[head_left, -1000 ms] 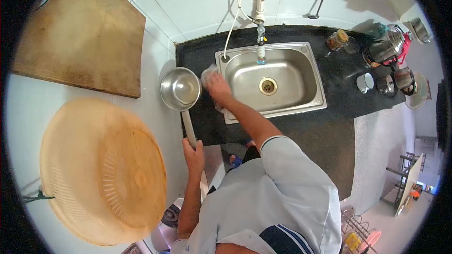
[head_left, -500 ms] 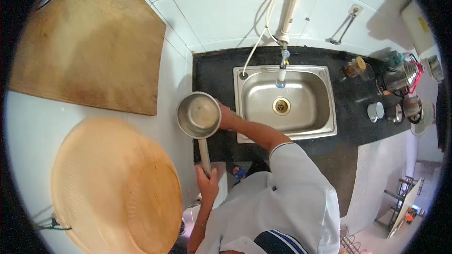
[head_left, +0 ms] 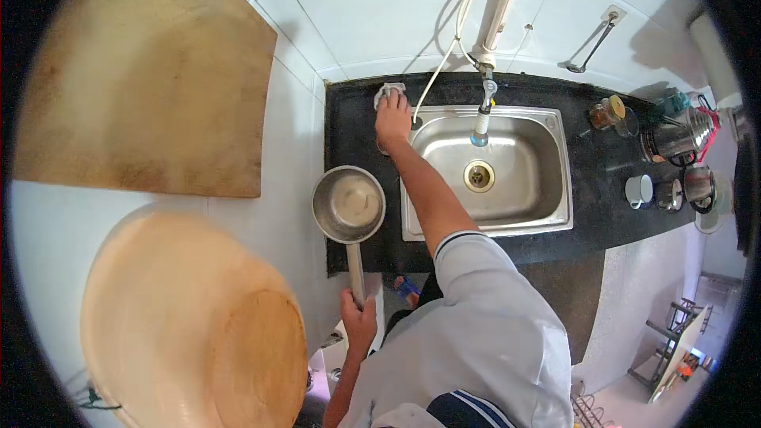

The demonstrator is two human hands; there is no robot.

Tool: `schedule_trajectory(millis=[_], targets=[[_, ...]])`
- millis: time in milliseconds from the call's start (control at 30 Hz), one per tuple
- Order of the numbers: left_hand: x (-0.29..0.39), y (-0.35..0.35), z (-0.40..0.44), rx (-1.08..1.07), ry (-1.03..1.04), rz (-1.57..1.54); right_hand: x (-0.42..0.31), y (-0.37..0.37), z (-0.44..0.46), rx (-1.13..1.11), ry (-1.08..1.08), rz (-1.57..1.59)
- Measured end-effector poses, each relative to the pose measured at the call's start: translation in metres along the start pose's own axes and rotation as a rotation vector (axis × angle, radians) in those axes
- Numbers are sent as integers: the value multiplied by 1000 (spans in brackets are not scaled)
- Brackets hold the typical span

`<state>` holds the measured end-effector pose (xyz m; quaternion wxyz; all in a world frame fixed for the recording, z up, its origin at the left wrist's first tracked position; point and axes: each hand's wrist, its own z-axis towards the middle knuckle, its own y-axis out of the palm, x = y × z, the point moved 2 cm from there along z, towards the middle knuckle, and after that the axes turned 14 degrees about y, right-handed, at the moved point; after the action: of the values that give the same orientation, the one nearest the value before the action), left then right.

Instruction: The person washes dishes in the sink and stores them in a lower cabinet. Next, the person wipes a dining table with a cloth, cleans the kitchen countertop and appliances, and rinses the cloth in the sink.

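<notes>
My left hand (head_left: 359,323) is closed around the long handle of a metal saucepan (head_left: 349,204). The pan is held at the left of the sink, its open top facing the camera and nothing visible inside. My right hand (head_left: 392,120) reaches to the back left of the black countertop (head_left: 349,123), fingers bent over a crumpled whitish cloth (head_left: 389,92). Part of the cloth sticks out beyond the fingertips. Close by its right is the corner of the stainless steel sink (head_left: 566,190), under a tap (head_left: 482,123).
A large wooden board (head_left: 143,79) and a pale plastic basin (head_left: 158,293) are at the left wall. Right of the sink stand a jar (head_left: 606,112), a white enamel mug (head_left: 638,190) and a metal kettle (head_left: 678,139). A ladle (head_left: 590,49) hangs on the back wall.
My right hand has moved from behind the saucepan to the back left counter corner, where it is on the cloth. The saucepan has shifted slightly right and nearer in my left hand.
</notes>
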<state>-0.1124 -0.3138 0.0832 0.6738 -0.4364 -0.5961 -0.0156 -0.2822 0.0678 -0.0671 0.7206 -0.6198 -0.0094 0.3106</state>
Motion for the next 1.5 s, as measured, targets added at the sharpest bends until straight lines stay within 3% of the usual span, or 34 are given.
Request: schedule_trajectory(millis=[33, 100, 233, 267, 433, 500, 567, 633, 700, 767, 800, 867, 900, 967, 1033, 1133, 1200, 1233, 1300, 1333, 1400, 1433, 1500], targets=[[-4, -1, -3, -1, 4, -2, 2, -10, -6, -15, 95, -5], [-17, 0, -10, -29, -19, -18, 8, -23, -27, -94, 50, -102], [-24, 1, -16, 4, 58, -58, 27, -35, -100, -57, -269, 16], [-42, 5, -17, -20, -8, -130, 34, -46, -128, -54, -332, 65], [-55, 9, -25, -78, -26, -264, 69, -126, -234, -320, -370, 47], [-76, 14, -30, -96, 22, -196, 96, -144, -268, -489, -505, 99], [-81, 18, -33, -89, 35, -241, 128, -173, -273, -575, -388, -112], [-85, 22, -36, -89, 38, -291, 177, -182, -266, -461, 1, -262], [-90, 26, -35, -70, -31, -193, 235, -197, -260, -191, 155, 79], [-89, 33, -36, -60, -26, -226, 301, -178, -251, -106, 551, 471], [-88, 34, -35, -48, -22, -236, 310, -183, -243, -98, 537, 473], [-98, 41, -32, -32, -40, -225, 322, -185, -229, -72, 862, 721], [-101, 46, -29, -32, -73, -210, 319, -185, -216, -64, 854, 731], [-79, 46, -25, -34, -95, -192, 306, -187, -191, -36, 891, 1159], [-66, 56, -19, -32, -134, -174, 305, -186, -157, -100, 933, 1212], [-66, 72, -3, 40, -8, -6, 304, -183, -90, -95, 623, 1195], [-61, 83, 4, 86, 50, -32, 301, -184, -41, -132, 405, 700], [-53, 86, 7, 96, 39, -30, 302, -172, -17, -145, 398, 701], [-34, 92, 17, 75, -137, -143, 298, -141, 26, -62, -22, 568], [-44, 98, 18, 87, -140, -141, 287, -144, 38, -68, -31, 575], [-73, 109, 21, 112, -64, -75, 258, -146, 63, -195, -336, 577], [-52, 107, 25, 123, -65, -70, 256, -116, 76, -351, -318, 543], [-19, 106, 26, 124, -183, -172, 256, -52, 88, -332, -459, 393]])
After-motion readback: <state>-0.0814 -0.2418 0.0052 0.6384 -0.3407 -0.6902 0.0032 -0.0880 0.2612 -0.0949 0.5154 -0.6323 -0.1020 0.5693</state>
